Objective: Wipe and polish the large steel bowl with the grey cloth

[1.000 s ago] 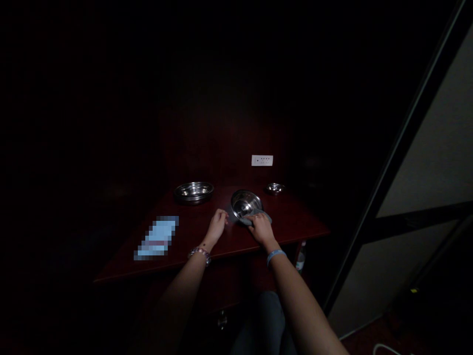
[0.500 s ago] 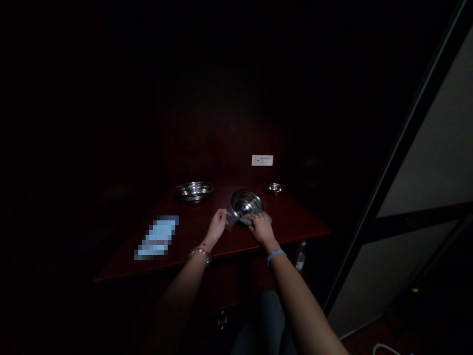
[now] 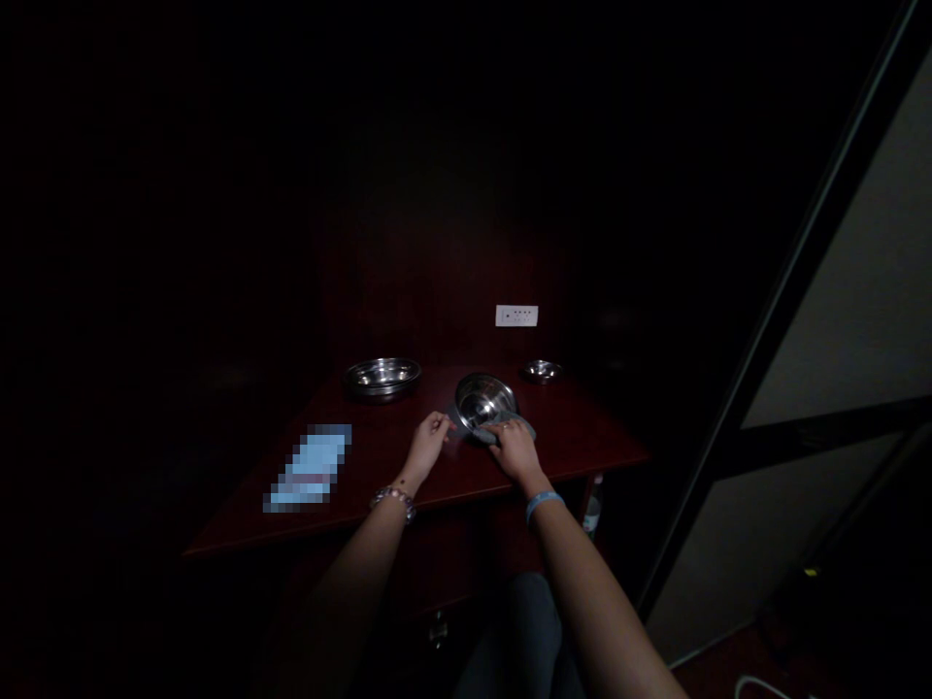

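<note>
A shiny metal bowl [image 3: 482, 398] is tilted on the dark red table, its opening towards me. My right hand [image 3: 515, 449] grips a grey cloth [image 3: 525, 423] at the bowl's lower right rim. Just left of the bowl is my left hand [image 3: 429, 442], its fingers curled together near a small reddish bit; whether they pinch something is too small to tell. Stacked metal dishes [image 3: 382, 377] stand at the back left of the table, and a small metal bowl [image 3: 543, 371] sits at the back right.
The red table [image 3: 364, 476] carries a blurred light-blue item [image 3: 312, 469] at left. A white socket panel [image 3: 516, 316] is on the back wall. A bottle [image 3: 592, 510] stands below the right edge, beside a pale panelled door [image 3: 822, 320].
</note>
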Available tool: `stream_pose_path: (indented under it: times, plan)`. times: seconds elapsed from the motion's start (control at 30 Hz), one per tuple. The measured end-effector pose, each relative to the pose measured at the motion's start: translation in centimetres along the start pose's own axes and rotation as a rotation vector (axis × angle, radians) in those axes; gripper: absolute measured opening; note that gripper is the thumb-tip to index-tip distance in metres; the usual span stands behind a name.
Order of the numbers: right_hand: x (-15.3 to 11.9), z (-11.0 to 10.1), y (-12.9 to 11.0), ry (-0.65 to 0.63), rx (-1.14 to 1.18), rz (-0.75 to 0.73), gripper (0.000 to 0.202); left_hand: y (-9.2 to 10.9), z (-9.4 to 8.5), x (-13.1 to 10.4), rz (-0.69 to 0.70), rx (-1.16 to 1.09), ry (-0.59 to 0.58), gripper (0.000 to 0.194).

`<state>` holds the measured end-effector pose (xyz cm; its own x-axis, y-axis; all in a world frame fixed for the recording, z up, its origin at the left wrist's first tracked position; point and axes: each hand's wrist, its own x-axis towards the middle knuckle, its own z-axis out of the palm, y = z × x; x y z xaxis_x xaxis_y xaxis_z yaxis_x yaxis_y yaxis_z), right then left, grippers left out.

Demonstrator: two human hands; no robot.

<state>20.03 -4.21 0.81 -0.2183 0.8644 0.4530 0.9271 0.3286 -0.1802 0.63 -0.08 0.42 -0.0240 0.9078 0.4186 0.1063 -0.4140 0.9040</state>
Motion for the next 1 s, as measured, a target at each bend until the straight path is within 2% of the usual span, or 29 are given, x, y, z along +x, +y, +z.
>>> stream_pose_path:
  times: [0.2, 0.77, 1.0]
  plan:
    - [-0.04, -0.06, -0.04, -0.007, 0.002, 0.004, 0.041, -0.25, 0.18, 0.07, -0.037, -0.046, 0.007, 0.023]
    - [-0.04, -0.1, -0.03, -0.017, 0.012, 0.0, 0.039, 0.14, 0.08, -0.05, 0.003, 0.044, 0.058, 0.014]
    - [-0.04, 0.01, 0.02, -0.017, 0.009, -0.007, 0.039, -0.09, 0.06, -0.02, -0.002, 0.056, 0.038, 0.015]
